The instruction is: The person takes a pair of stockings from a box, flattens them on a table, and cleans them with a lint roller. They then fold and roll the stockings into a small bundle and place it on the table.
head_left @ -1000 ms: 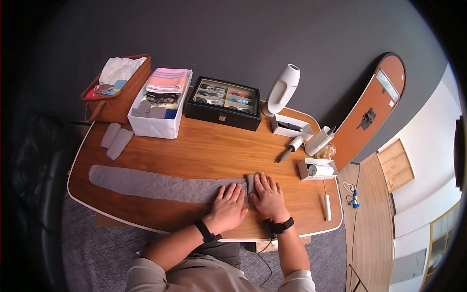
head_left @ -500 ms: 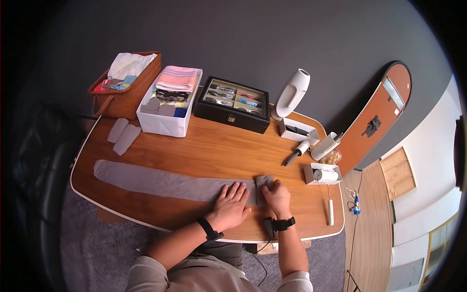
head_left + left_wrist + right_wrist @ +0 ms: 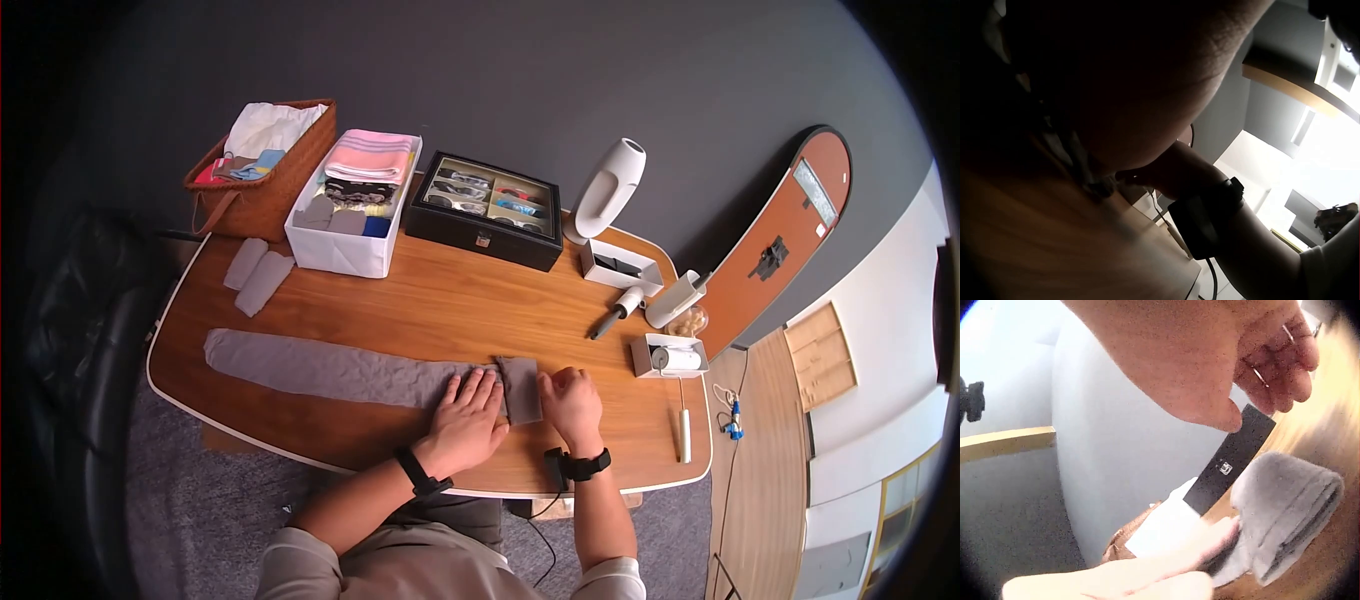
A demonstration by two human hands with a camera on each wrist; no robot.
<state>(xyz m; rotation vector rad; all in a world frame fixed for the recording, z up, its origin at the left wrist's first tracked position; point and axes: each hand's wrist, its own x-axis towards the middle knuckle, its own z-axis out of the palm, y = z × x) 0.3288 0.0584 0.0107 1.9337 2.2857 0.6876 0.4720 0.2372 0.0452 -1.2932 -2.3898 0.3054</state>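
Grey cloth [image 3: 310,370] runs left-right along your table [image 3: 470,310]. Its folded end [image 3: 521,392] sits between your hands, just left of your right hand [image 3: 572,408]: fingers loosely curled, thumb apart, holding nothing. Left hand [image 3: 466,425] lies flat on it, fingers straight.

Plain grey cloth [image 3: 330,372], brown wood-grained tabletop [image 3: 450,300]

A hand could pass over the bare wood mid-table [image 3: 440,305], between the grey cloth [image 3: 320,370] and, on the far side, the white bin [image 3: 338,252] and black case [image 3: 480,237]. I see rolled cloths [image 3: 264,284] obstructing far left; right, a dark-handled roller [image 3: 630,300] and white box [image 3: 645,360].
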